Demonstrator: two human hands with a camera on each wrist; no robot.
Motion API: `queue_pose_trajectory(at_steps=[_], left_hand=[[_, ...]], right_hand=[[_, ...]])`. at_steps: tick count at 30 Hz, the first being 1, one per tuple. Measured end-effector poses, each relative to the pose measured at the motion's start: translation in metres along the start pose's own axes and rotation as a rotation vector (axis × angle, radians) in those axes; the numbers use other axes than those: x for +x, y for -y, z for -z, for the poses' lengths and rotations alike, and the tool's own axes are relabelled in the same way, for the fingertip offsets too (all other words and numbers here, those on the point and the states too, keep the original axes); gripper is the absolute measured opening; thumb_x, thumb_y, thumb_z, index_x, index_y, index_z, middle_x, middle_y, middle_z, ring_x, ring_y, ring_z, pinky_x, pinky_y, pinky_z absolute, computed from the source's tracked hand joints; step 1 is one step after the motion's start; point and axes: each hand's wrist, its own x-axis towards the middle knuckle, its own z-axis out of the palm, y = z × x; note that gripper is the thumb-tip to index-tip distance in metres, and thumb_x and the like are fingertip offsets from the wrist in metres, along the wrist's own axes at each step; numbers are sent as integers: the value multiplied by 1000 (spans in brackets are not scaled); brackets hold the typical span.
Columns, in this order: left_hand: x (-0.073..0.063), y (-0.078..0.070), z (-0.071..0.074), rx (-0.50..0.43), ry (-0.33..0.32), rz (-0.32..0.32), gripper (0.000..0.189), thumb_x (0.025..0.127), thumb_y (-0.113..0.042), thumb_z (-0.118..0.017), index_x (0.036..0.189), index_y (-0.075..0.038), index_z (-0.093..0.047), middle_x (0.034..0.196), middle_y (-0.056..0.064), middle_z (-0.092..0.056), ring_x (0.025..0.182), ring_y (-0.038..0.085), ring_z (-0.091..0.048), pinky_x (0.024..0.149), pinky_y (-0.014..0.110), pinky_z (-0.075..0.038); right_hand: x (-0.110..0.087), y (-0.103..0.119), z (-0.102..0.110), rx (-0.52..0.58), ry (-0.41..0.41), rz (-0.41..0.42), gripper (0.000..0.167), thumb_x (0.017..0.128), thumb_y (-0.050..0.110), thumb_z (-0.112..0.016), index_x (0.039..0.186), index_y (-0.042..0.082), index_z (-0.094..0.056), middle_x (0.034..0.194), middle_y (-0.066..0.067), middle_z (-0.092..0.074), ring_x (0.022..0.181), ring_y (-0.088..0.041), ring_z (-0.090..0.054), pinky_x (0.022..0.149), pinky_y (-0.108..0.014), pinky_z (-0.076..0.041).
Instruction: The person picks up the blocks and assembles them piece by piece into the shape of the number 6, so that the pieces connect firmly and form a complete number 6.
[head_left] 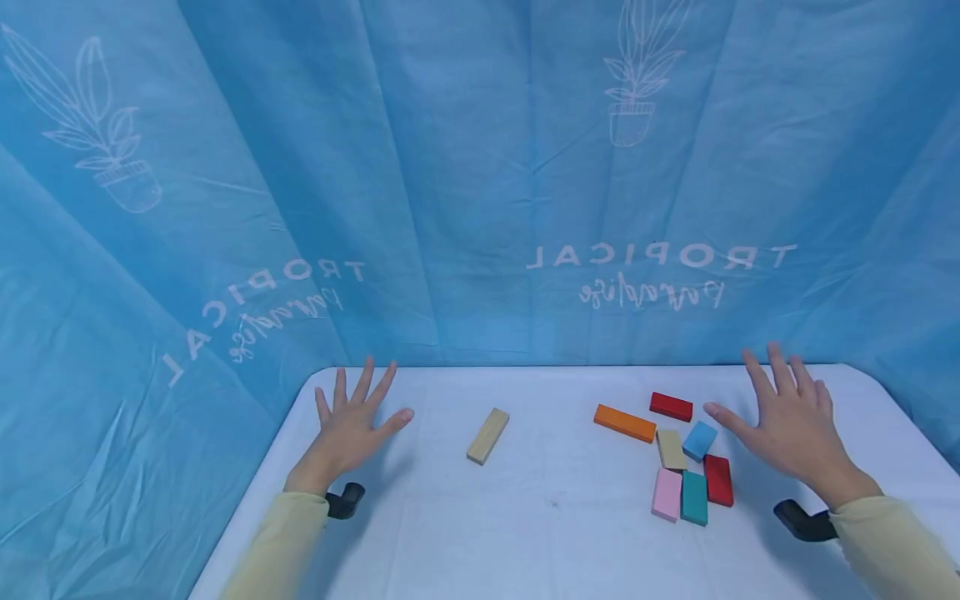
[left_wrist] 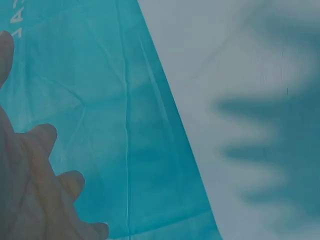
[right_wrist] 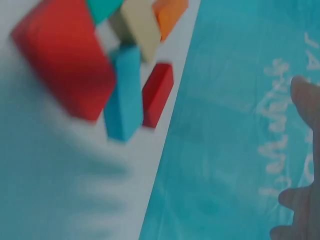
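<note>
My left hand point(head_left: 347, 435) hovers over the left side of the white table, fingers spread and holding nothing. To its right, apart from it, a plain wooden block point(head_left: 487, 436) lies at a slant. My right hand point(head_left: 793, 429) is raised over the right side, fingers spread, just right of a group of coloured blocks. That group has an orange block point(head_left: 625, 423), a red block point(head_left: 671, 407) at the back, a blue block point(head_left: 700, 440), a beige block point(head_left: 671, 450), a pink block point(head_left: 667, 495), a teal block point(head_left: 693, 498) and a second red block point(head_left: 718, 480).
The white tabletop point(head_left: 555, 550) ends at a blue curtain point(head_left: 480, 208) printed with plants and mirrored lettering, which rises behind it and on the left. Black straps point(head_left: 804, 522) sit at both wrists, below the yellow sleeves point(head_left: 892, 542).
</note>
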Motion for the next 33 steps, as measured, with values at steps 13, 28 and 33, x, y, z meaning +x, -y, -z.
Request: queue_pose_trajectory(at_steps=[13,28,33], left_hand=[[1,-33,-33,-106,27,-1,82,99,-62,-48,163,-25,-14,169,10,0,150,46,14,110,72,15],[2,-64,-75,-248,46,-46,72,103,-54,-44,163,-24,-18,168,10,-9,152,44,4,114,71,6],[3,-68,-85,-289,61,-53,71,104,-52,-45,163,-24,-19,168,11,-11,152,46,2,114,71,6]], right_hand=[[-5,60,-24,84,31,20,95,90,52,-69,157,0,-26,159,-34,-17,137,-60,-20,100,-82,-22],[-5,103,-63,115,86,79,65,87,30,-79,142,5,-56,143,-32,-43,125,-56,-38,94,-72,-39],[-3,105,-70,121,73,60,59,83,21,-83,135,2,-62,133,-29,-51,122,-51,-41,93,-67,-43]])
